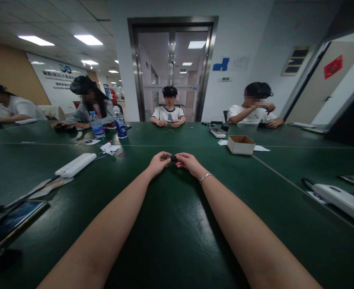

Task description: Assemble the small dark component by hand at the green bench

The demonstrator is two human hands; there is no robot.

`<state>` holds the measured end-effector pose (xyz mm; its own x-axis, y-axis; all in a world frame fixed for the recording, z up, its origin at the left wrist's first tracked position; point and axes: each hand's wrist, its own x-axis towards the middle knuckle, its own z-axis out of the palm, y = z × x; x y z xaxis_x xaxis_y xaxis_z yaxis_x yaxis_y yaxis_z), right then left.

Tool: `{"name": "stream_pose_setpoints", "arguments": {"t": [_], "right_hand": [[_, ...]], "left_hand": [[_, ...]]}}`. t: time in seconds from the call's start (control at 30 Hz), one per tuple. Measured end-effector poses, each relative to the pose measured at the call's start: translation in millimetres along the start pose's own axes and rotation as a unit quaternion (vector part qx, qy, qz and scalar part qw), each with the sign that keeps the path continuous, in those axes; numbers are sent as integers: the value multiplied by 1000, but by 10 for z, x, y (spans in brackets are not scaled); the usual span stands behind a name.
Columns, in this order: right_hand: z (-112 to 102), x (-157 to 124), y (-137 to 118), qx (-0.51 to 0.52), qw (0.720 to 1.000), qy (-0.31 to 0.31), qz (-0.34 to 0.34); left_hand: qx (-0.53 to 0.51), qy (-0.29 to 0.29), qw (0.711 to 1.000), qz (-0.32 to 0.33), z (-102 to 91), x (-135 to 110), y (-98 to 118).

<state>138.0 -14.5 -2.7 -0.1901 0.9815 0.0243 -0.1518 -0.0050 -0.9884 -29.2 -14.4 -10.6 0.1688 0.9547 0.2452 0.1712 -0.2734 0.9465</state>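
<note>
A small black object [173, 159], too small to name, is held between both hands just over the green table [164, 224]. My left hand [159, 163] pinches its left end with thumb and fingers. At the other end, my right hand [189, 163] grips it in the same way, and a silver bracelet [206, 178] circles that wrist. Fingers hide much of the object's two ends.
Left are a white power strip [76, 164], a phone [17, 218], paper scraps [109, 147] and two water bottles [121, 125]. A cardboard box [241, 145] and another power strip [342, 200] stand right. Several people sit around the table's far side.
</note>
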Motion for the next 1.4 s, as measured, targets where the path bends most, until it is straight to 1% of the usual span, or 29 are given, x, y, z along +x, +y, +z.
{"name": "stream_pose_setpoints", "arguments": {"t": [0.13,0.3,0.37,0.5,0.67,0.87,1.0,1.1,1.4], "right_hand": [[2,-5,-5,1,1000,1,0],[-3,-1,3,0,1000,5,-3],[-6,2,6,-1,1000,4,-4],[-12,12,15,-3,1000,2,-4],[-17,24,24,2,1000,2,-4],[-21,15,24,5,1000,-2,-6],[-21,14,26,2,1000,-4,-10],[-19,17,20,0,1000,-1,-7],[-8,11,10,1,1000,5,1]], "left_hand": [[-12,-5,1000,-1,-5,-5,17],[-52,11,997,-57,10,30,9],[-63,15,996,-68,15,44,-4],[-64,8,997,-49,12,38,-8],[-52,7,998,-33,-2,-1,35],[-42,3,999,-31,-2,-23,73],[-85,4,994,-74,19,7,72],[-90,12,991,-96,27,31,59],[-59,3,998,-33,-6,2,20]]}}
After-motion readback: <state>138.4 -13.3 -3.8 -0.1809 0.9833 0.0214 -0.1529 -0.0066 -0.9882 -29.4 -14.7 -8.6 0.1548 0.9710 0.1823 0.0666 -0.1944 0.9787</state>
